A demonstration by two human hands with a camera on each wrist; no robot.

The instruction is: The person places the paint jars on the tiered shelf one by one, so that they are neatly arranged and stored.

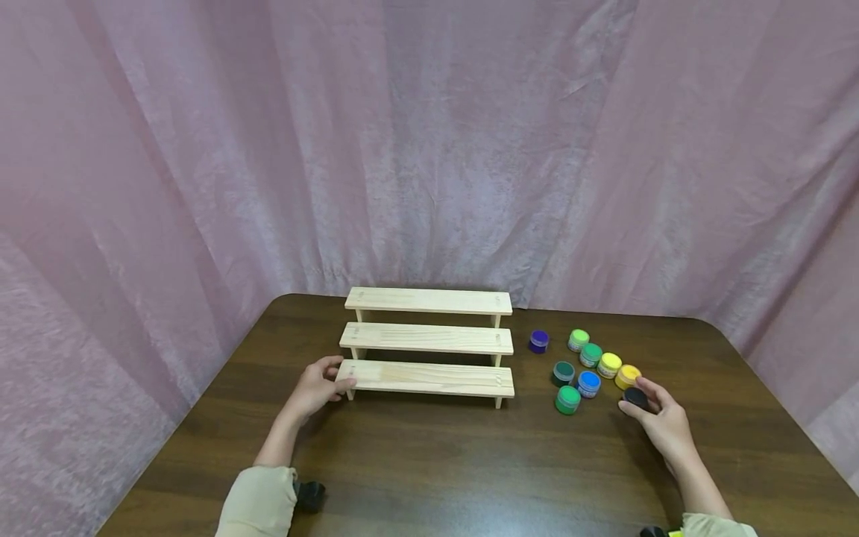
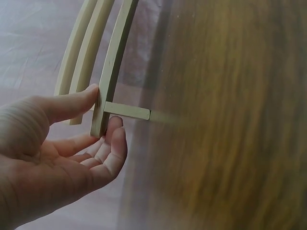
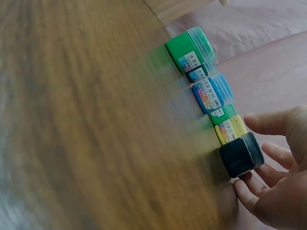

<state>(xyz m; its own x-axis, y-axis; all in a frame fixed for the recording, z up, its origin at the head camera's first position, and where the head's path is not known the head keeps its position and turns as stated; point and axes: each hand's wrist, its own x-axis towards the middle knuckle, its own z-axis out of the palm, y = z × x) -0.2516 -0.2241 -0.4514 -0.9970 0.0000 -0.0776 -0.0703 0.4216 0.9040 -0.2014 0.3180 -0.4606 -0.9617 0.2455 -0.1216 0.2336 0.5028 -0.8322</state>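
Note:
A three-tier wooden display stand (image 1: 429,377) is on the table, its pale boards stepping up toward the back. My left hand (image 1: 314,388) holds the left end of the lowest board (image 2: 112,72), thumb against one side and fingers bent around the other. Over on the right, my right hand (image 1: 664,425) is at a black paint jar (image 1: 635,399). In the right wrist view its fingertips are right at the black jar (image 3: 241,155), while a gap shows between the thumb and the jar. The yellow-orange jar (image 1: 627,376) stands just behind the black one.
Several other paint jars stand right of the stand: purple (image 1: 539,341), light green (image 1: 579,340), green (image 1: 590,355), yellow (image 1: 609,365), dark green (image 1: 563,374), blue (image 1: 588,384) and bright green (image 1: 567,400). A pink curtain (image 1: 429,149) hangs behind the brown table (image 1: 429,462).

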